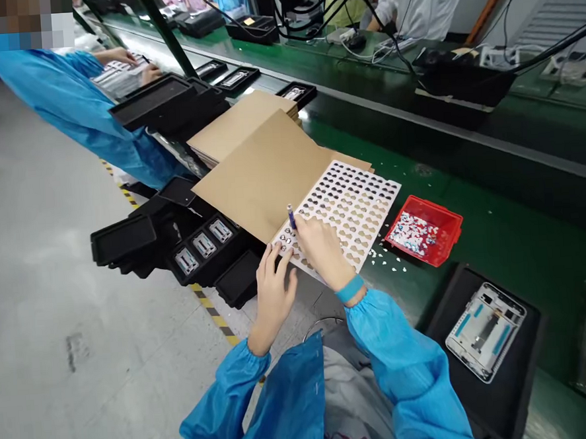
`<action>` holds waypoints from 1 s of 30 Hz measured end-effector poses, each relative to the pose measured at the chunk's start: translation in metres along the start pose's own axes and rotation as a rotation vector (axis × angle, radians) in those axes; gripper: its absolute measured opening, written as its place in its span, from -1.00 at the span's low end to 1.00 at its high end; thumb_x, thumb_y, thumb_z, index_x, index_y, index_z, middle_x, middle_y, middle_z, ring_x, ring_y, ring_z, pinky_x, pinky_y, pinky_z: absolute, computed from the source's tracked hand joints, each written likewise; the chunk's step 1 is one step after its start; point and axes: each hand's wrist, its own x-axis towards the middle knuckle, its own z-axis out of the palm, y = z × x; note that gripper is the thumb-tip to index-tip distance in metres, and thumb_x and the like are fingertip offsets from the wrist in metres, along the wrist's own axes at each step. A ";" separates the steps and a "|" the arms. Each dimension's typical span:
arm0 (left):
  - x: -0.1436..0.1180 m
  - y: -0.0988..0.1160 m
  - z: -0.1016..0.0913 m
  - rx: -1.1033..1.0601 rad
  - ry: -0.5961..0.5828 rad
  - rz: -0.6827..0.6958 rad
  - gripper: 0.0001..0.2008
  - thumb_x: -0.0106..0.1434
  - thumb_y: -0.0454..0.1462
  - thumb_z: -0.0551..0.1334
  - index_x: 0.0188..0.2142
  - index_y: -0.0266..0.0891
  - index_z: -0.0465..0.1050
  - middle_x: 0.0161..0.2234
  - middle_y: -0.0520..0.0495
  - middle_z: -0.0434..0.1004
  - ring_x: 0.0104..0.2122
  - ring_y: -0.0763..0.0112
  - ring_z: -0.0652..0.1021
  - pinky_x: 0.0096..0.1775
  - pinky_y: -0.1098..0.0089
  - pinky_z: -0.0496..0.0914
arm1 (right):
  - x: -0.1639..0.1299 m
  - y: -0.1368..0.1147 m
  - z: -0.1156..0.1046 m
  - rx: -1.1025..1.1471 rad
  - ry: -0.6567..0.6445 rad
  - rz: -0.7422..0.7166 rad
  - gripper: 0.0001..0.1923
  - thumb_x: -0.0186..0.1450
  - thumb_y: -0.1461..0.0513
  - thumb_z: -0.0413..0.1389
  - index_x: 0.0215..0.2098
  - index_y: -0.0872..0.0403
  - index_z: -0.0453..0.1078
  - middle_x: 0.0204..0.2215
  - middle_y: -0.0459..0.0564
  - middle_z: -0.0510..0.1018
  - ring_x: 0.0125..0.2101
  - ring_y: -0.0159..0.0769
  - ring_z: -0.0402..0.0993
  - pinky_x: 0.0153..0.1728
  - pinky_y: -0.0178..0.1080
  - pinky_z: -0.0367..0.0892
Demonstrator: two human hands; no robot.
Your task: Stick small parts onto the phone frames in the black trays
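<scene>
A white sheet (359,209) with rows of small shaped cut-outs lies tilted over brown cardboard (270,171). Dark pieces fill its far rows; many nearer cut-outs look tan. My right hand (322,247), a blue band at its wrist, is closed around a slim blue pen-like tool (291,217), whose top end points up; its working tip is hidden. Just left of it, my left hand (276,283) has its fingers spread, their tips at the sheet's near-left corner beside a few white-and-black pieces (285,240). Nothing shows in its grasp.
Right of the sheet sits a red bin (442,230) of small white scraps, more scattered beside it. A phone frame (487,332) rests on a black tray (454,368). Black trays (203,251) stack at left. A co-worker in a blue sleeve (98,119) works beyond.
</scene>
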 end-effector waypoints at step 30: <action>0.002 0.272 0.119 -0.384 -0.511 0.755 -0.54 0.50 -0.29 0.19 0.34 -0.31 0.48 0.41 -0.41 0.42 0.41 -0.13 0.43 0.28 -0.06 0.43 | -0.289 0.168 -0.166 -0.088 0.524 0.803 -0.61 0.53 -0.10 0.10 -0.15 0.01 0.56 -0.23 0.13 0.78 -0.32 -0.09 0.74 -0.28 -0.14 0.62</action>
